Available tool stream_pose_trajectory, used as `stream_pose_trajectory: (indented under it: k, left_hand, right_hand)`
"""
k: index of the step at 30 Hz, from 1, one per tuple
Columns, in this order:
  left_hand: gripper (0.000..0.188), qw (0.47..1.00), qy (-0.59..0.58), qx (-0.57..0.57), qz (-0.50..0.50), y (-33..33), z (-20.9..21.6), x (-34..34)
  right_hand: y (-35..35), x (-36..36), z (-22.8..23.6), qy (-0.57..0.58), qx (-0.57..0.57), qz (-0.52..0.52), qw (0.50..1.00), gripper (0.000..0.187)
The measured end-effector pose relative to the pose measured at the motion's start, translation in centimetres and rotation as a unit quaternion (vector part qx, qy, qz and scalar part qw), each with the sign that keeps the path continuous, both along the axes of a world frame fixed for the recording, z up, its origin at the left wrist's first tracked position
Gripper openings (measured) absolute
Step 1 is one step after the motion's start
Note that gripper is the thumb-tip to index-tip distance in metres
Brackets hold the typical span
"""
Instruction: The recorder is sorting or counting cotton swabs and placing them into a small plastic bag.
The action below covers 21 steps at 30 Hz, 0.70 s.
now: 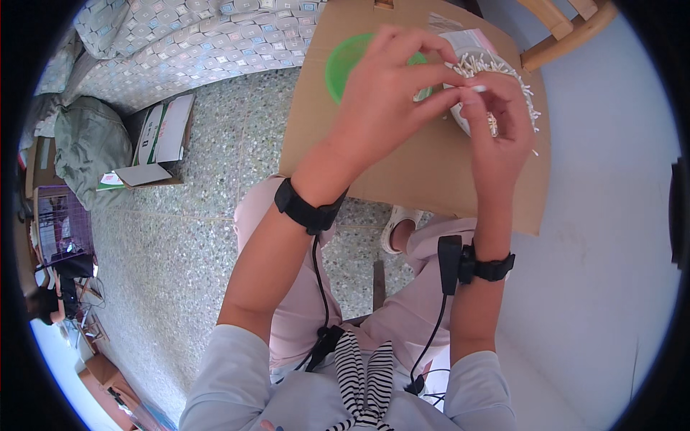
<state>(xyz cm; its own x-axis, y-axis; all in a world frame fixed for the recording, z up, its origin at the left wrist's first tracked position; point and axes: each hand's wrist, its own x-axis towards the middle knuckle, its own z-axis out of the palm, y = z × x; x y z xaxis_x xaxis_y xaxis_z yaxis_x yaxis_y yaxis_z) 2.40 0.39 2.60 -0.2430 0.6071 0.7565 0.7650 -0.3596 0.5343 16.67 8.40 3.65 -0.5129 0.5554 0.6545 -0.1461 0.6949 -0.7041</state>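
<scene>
Your hands are together at one o'clock: the right hand (503, 108) is pinched on a white cotton swab (475, 88), and the left hand (388, 79) brings its thumb and fingers right up to it. You can't tell whether the left is gripping it too. Just behind and below your right hand sits a white bowl (456, 121) heaped with cotton swabs. A green bowl (343, 63) is at twelve o'clock, partly behind your left hand. Both bowls rest on brown cardboard (417, 169).
</scene>
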Motion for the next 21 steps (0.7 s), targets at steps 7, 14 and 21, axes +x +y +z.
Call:
stream_pose_trajectory:
  k: [7,14,21]
  left_hand:
    - [0.011,0.999,0.023,-0.004,0.022,-0.6,1.4,-0.8]
    - [0.014,0.999,-0.045,-0.001,-0.004,0.0,1.5,-0.2]
    - [0.013,0.994,-0.097,0.027,0.050,0.2,0.6,0.7]
  right_hand:
    - [0.9,1.3,0.2,0.031,-0.113,-0.010,0.993,0.011]
    - [1.0,1.0,-0.1,-0.024,-0.137,0.015,0.990,0.011]
    - [0.4,0.1,-0.1,-0.058,-0.102,0.012,0.993,0.011]
